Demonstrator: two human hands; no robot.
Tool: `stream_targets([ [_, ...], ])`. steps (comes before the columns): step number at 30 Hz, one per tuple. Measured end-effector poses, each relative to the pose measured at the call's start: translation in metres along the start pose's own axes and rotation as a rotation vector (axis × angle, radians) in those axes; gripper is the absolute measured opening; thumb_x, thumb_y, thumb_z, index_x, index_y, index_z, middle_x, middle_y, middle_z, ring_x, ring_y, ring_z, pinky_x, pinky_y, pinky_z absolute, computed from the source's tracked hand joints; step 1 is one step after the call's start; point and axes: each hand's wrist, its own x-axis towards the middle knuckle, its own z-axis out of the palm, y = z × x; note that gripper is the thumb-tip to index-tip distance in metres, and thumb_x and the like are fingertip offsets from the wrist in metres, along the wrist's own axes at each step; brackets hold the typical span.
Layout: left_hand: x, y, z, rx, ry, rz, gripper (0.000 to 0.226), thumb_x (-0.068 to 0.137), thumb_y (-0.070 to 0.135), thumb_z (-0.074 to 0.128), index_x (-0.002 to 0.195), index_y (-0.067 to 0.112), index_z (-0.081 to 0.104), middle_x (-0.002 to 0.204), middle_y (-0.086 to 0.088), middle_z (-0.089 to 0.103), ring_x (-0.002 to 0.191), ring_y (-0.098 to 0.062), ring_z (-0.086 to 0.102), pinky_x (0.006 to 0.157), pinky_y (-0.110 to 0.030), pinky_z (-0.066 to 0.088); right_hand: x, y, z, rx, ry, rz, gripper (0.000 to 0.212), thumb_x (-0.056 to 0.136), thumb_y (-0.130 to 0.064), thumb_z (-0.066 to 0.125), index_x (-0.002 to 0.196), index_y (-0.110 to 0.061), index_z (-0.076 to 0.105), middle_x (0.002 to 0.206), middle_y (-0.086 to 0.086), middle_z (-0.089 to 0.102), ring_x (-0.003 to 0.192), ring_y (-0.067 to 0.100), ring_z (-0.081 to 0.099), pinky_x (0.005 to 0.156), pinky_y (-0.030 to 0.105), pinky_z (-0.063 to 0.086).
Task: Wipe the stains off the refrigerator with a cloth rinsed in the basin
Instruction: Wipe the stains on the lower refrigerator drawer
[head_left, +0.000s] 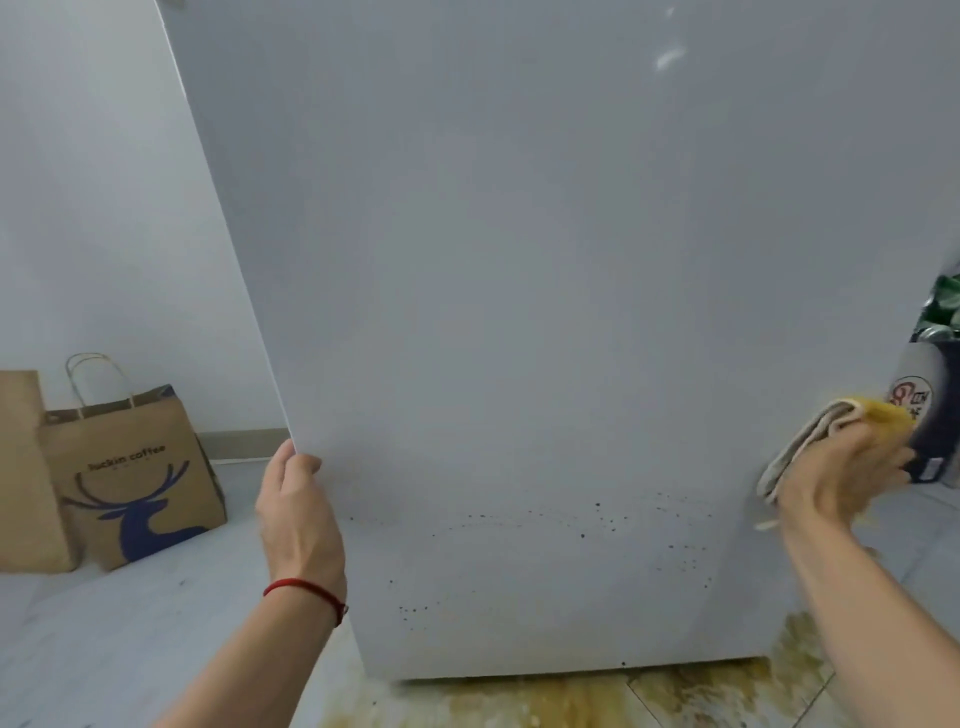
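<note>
Pale grey floor tiles (130, 649) and a plain white wall (78, 182) fill the left of the frame, while the white refrigerator (519, 286) takes up most of the middle and right, its top cut off by the upper edge. Small dark stains (597, 525) speckle its lower part in loose arcs, and a yellow-brown spill (571, 704) spreads over the floor at its base, running out of the bottom of the frame. The left hand (296, 514), with a red string bracelet (306, 590) at the wrist, holds the refrigerator's left edge with its thumb on the front face; the fingers wrap behind the edge and are hidden. At the right edge of the frame the right hand (836, 478) grips a bunched cloth (810, 436), beige with a yellow part, its fingers curled around it beside the refrigerator's right side; whether the cloth touches the surface is hard to tell through the blur. Two brown paper bags (140, 483) stand at the lower left, one printed with a blue deer. Blurred, partly hidden objects sit behind the right hand.
</note>
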Motion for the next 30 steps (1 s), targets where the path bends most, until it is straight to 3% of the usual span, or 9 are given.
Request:
stream_targets([
  [3,0.002,0.005,0.003,-0.027,-0.002,0.018,0.033,0.097,0.037,0.039,0.098,0.035,0.072,0.109,0.008,0.071,0.109,-0.020,0.062,0.098,-0.039,0.048,-0.057,-0.017,0.020,-0.044,0.093,-0.047,0.069,0.106,-0.038,0.019,0.166,-0.009,0.000,0.174,0.015,-0.004,0.161,0.031,-0.002,0.126,0.047,0.001],
  [7,0.008,-0.001,-0.007,0.024,0.092,-0.027,0.054,0.100,0.045,0.032,0.146,0.027,0.052,0.146,0.008,0.053,0.138,-0.013,0.044,0.119,-0.040,0.030,-0.181,-0.037,0.056,-0.150,-0.033,-0.490,0.077,0.103,-0.047,0.020,0.165,-0.003,0.007,0.170,0.029,0.002,0.159,0.044,0.001,0.126,0.061,0.001],
  [10,0.012,-0.002,-0.019,0.070,0.136,-0.029,0.057,0.101,0.045,0.028,0.151,0.025,0.046,0.154,0.003,0.047,0.144,-0.016,0.039,0.123,-0.046,0.027,-0.264,-0.037,0.083,-0.307,-0.233,-0.953,0.077,0.103,-0.048,0.034,0.165,-0.009,0.010,0.169,0.029,0.002,0.157,0.049,-0.001,0.124,0.066,-0.002],
  [14,0.018,-0.001,-0.028,0.096,0.114,-0.015,0.055,0.105,0.046,0.029,0.155,0.026,0.039,0.158,0.004,0.041,0.146,-0.015,0.035,0.124,-0.045,0.023,-0.327,-0.039,0.108,-0.347,-0.426,-1.418,0.075,0.100,-0.039,0.051,0.166,-0.028,0.017,0.173,0.007,0.004,0.160,0.033,-0.004,0.126,0.058,-0.007],
  [20,0.014,-0.006,-0.019,0.137,0.033,0.029,0.072,0.095,0.064,0.024,0.158,0.030,0.032,0.164,0.005,0.033,0.151,-0.013,0.028,0.126,-0.047,0.019,-0.300,-0.038,0.112,-0.320,-0.696,-2.001,0.068,0.099,-0.006,0.049,0.162,-0.026,0.034,0.172,-0.003,0.022,0.160,0.021,0.013,0.131,0.045,0.004],
  [23,0.009,-0.015,-0.017,0.154,0.023,-0.054,0.089,0.084,0.076,0.019,0.160,0.030,0.025,0.166,0.005,0.029,0.153,-0.016,0.025,0.126,-0.048,0.017,-0.231,-0.033,0.087,-0.326,-0.600,-2.008,0.058,0.103,-0.011,0.051,0.158,-0.028,0.043,0.168,-0.002,0.033,0.157,0.020,0.025,0.128,0.047,0.020],
  [26,-0.001,-0.014,-0.013,0.186,-0.005,-0.054,0.070,0.093,0.068,0.017,0.153,0.036,0.036,0.160,0.007,0.034,0.148,-0.016,0.029,0.124,-0.045,0.017,-0.131,-0.011,0.038,-0.437,-0.393,-1.850,0.067,0.100,-0.034,0.056,0.162,-0.035,0.032,0.172,-0.002,0.021,0.159,0.024,0.019,0.127,0.054,0.013],
  [28,-0.008,-0.008,-0.013,0.194,-0.023,-0.010,0.037,0.102,0.055,0.017,0.119,0.050,0.050,0.136,0.005,0.040,0.130,-0.015,0.036,0.117,-0.039,0.022,-0.074,0.005,0.009,-0.501,-0.319,-1.574,0.076,0.099,-0.041,0.051,0.166,-0.034,0.015,0.175,0.002,0.002,0.161,0.031,0.003,0.127,0.059,0.002],
  [30,-0.007,-0.006,-0.011,0.220,-0.036,0.018,0.034,0.104,0.050,0.018,0.115,0.051,0.049,0.135,0.006,0.041,0.137,-0.016,0.035,0.118,-0.037,0.019,-0.039,0.018,-0.010,-0.484,-0.272,-1.179,0.077,0.101,-0.047,0.040,0.167,-0.024,0.005,0.174,0.014,-0.007,0.160,0.038,-0.006,0.126,0.059,-0.005],
])
